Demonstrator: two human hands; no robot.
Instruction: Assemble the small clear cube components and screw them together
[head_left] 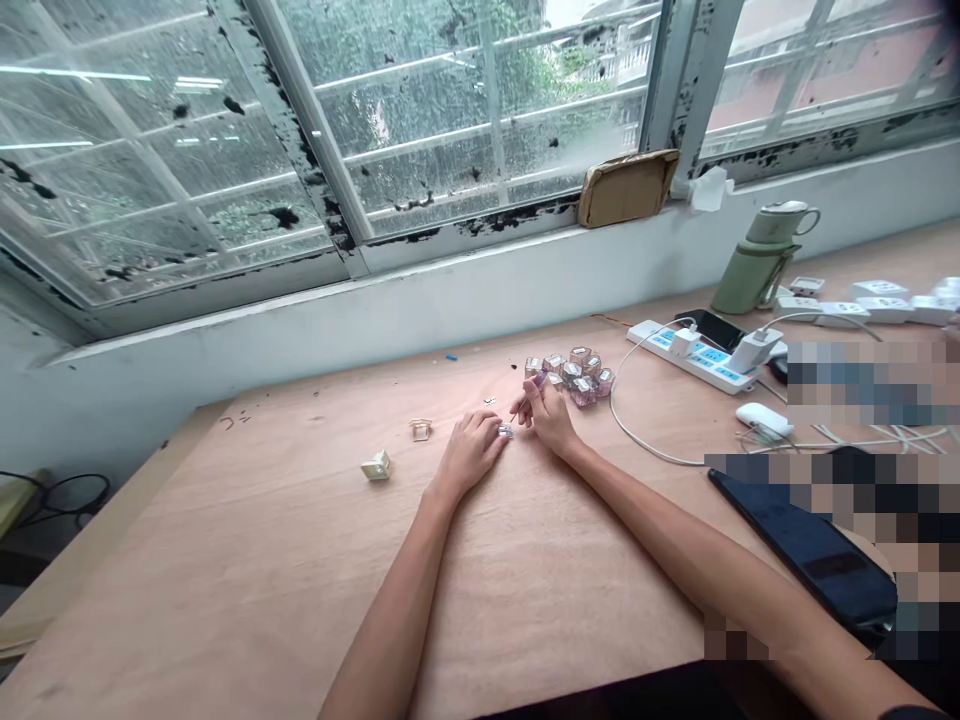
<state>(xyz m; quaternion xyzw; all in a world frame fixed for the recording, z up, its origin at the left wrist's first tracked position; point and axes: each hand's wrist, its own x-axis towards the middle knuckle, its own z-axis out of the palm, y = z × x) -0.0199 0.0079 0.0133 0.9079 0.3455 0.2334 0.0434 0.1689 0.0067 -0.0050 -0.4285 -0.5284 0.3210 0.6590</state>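
Observation:
My left hand rests on the wooden table, its fingertips closed on a small pale piece with metallic parts. In my right hand is a thin screwdriver with a purple handle, its shaft slanting down toward that piece. Whether the tip touches it is too small to tell. Just beyond my right hand lies a cluster of small clear purplish casings. To the left of my left hand are a cream square casing and an open cream frame.
At the right stand a white power strip with plugs and a green thermos. A white cable loops near my right forearm. A dark tablet lies near the right edge. A small blue bit sits toward the wall.

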